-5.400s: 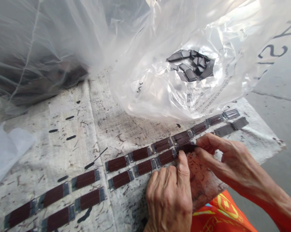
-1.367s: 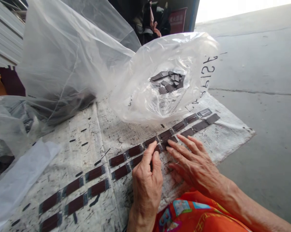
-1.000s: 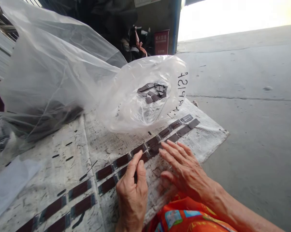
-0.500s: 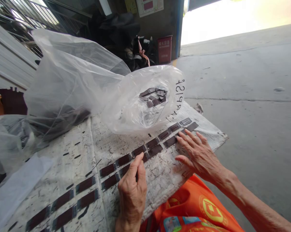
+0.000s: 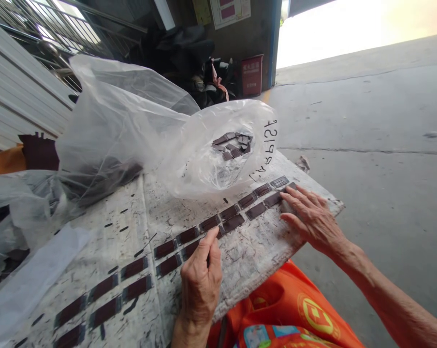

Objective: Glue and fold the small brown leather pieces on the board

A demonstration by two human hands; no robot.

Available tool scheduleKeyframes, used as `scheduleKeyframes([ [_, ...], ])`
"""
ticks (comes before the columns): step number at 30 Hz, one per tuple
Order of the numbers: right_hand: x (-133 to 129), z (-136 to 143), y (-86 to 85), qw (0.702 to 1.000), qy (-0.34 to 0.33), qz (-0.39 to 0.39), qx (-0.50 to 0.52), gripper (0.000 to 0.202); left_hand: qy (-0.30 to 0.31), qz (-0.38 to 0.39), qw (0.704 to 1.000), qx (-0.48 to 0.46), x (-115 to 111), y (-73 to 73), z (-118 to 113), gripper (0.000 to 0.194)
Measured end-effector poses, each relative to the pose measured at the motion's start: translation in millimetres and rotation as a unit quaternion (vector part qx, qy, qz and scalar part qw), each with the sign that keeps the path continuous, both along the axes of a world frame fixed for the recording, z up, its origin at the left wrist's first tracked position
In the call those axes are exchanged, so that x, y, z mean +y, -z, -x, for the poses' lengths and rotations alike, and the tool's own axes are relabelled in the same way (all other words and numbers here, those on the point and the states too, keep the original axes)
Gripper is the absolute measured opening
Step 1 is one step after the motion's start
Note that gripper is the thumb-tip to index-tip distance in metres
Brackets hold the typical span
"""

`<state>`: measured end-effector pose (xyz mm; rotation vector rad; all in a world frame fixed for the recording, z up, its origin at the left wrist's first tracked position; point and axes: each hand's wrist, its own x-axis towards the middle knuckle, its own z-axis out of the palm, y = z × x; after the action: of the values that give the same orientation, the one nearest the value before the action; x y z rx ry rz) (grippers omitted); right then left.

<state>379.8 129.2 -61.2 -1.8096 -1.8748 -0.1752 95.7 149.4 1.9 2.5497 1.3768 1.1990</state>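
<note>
Two slanting rows of small dark brown rectangular pieces [image 5: 233, 223] lie across a stained white work surface [image 5: 251, 261]. My left hand [image 5: 201, 273] is closed in a pinch over the lower row, its index fingertip by the edge of one piece; whatever it holds is hidden. Farther right, my right hand [image 5: 314, 217] is open, fingertips resting on the piece at the right end of that row and partly covering it. The end piece of the upper row [image 5: 279, 181] looks greyer than the others. Beyond the rows, a clear plastic bag [image 5: 193, 169] gapes open, with loose brown pieces [image 5: 236, 153] inside.
Another large clear bag [image 5: 106, 121] with dark contents stands at the left, near a white sheet [image 5: 40, 275]. Dark scraps dot the surface. The board's right corner [image 5: 338, 207] overhangs concrete floor [image 5: 385, 183]. A red box [image 5: 252, 75] stands at the back.
My right hand has slid right along the lower row to its end piece, uncovering a piece behind it. My left hand stays pinched at almost the same spot. The view has shifted slightly.
</note>
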Motion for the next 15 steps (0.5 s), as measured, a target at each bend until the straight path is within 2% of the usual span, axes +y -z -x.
scheduleKeyframes([
  [7,-2.0,-7.6,-3.4,0.999,0.012,-0.012,0.036,0.046,0.002,-0.001,1.0,0.017,0.5,-1.4,-0.7,0.023],
  [15,2.7,0.7,-6.8,1.0,0.014,0.005,0.013,0.041,0.006,0.06,0.997,0.038,-4.0,-7.0,-1.0,0.025],
])
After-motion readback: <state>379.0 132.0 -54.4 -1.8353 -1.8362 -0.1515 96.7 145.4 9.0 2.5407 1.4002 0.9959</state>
